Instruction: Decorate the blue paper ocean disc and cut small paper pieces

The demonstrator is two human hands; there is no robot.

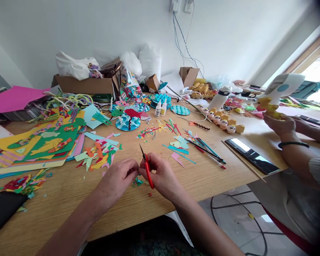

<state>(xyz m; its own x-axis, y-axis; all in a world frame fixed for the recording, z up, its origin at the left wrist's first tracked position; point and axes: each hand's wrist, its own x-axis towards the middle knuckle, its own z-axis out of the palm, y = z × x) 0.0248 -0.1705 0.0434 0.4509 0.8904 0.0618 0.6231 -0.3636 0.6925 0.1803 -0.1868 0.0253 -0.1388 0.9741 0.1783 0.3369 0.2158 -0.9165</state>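
Observation:
My right hand [161, 176] is closed around a pair of red-handled scissors [148, 172], whose dark blades point up and away from me. Right beside it, my left hand [120, 176] is pinched shut, its fingertips meeting those of the right. Whatever lies between these fingertips is too small or hidden to name. Small green and teal paper scraps [138, 181] lie on the table under the hands. Just beyond my left hand spreads a pile of coloured paper offcuts [100, 154].
Sheets with paper fish [52, 138] lie left, near a black phone [2, 209]. Glue bottles [160, 107] and a blue decorated disc [128, 122] stand behind. Pencils [206, 149], another phone [252, 155] and an egg-carton strip [221, 120] lie right. A co-worker's hands [280, 124] hold yellow pieces.

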